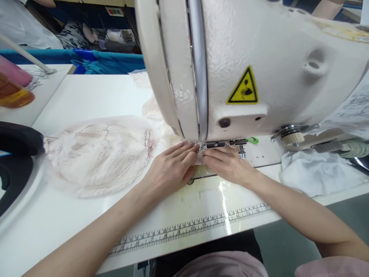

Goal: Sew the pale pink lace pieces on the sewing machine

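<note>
A small piece of white lace fabric (201, 157) lies at the needle area of a white sewing machine (230, 50). My left hand (175, 163) rests just left of the needle, its fingers stretched flat over the fabric and its thumb tucked nearer me. Close to the presser foot, my right hand (226, 163) has its fingers pressed together at the lace's right edge; its thumb is hidden. The machine head overhangs both hands and hides the needle tip. Left of my left hand lies a gathered, pale pink sheer fabric piece (100, 157) with reddish threads at its ends.
A printed ruler (193, 229) runs along the table's front edge. White cloth (319, 173) lies at right, near a thread tension knob (292, 136). A black curved object (17, 165) stands at left. Behind it are a pink and an amber thread cone (17, 94).
</note>
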Tool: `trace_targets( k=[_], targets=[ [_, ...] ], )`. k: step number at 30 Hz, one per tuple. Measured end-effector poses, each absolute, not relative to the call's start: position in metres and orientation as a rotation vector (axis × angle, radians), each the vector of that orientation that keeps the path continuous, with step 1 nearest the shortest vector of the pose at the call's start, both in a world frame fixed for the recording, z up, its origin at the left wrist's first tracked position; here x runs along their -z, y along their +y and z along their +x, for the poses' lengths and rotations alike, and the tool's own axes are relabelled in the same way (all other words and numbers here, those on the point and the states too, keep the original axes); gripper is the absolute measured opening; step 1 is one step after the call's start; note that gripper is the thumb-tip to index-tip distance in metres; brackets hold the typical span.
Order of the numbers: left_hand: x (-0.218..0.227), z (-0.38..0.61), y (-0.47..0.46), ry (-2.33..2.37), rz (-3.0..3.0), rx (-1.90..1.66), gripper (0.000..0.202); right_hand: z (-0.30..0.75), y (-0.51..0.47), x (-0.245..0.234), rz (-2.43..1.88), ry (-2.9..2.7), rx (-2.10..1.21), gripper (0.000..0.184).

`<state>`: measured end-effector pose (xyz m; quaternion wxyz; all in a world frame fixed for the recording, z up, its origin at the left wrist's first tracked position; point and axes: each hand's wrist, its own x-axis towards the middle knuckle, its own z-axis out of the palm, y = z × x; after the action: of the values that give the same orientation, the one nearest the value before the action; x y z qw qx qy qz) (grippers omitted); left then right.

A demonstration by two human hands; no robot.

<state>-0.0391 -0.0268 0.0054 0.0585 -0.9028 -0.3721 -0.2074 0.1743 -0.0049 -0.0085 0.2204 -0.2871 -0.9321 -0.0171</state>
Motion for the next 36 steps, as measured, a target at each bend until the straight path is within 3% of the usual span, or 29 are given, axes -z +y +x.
trace_targets(
  k=[7, 12, 18, 27, 32, 36],
  targets=[
    [-0.011, -0.039, -0.033, -1.08, -2.682, 0.711, 0.008, 0.173, -0.012, 0.006, -0.638, -2.503, -0.055, 0.012],
    [-0.012, -0.043, -0.032, -0.959, -2.655, 0.661, 0.015, 0.172, -0.013, 0.004, -0.535, -2.492, -0.08, 0.02],
    [-0.013, -0.042, -0.033, -0.868, -2.587, 0.669, 0.021, 0.17, -0.013, -0.001, -0.458, -2.476, -0.027, 0.009],
    [-0.016, -0.039, -0.038, -0.776, -2.52, 0.636, 0.023, 0.168, -0.013, -0.001, -0.449, -2.428, 0.039, 0.008],
    [-0.016, -0.039, -0.037, -0.819, -2.637, 0.632, 0.009, 0.171, -0.014, 0.004, -0.422, -2.443, 0.068, 0.011],
    [-0.007, -0.042, -0.033, -0.934, -2.785, 0.539, 0.039, 0.173, -0.014, 0.005, -0.428, -2.441, 0.073, 0.01]
  ],
)
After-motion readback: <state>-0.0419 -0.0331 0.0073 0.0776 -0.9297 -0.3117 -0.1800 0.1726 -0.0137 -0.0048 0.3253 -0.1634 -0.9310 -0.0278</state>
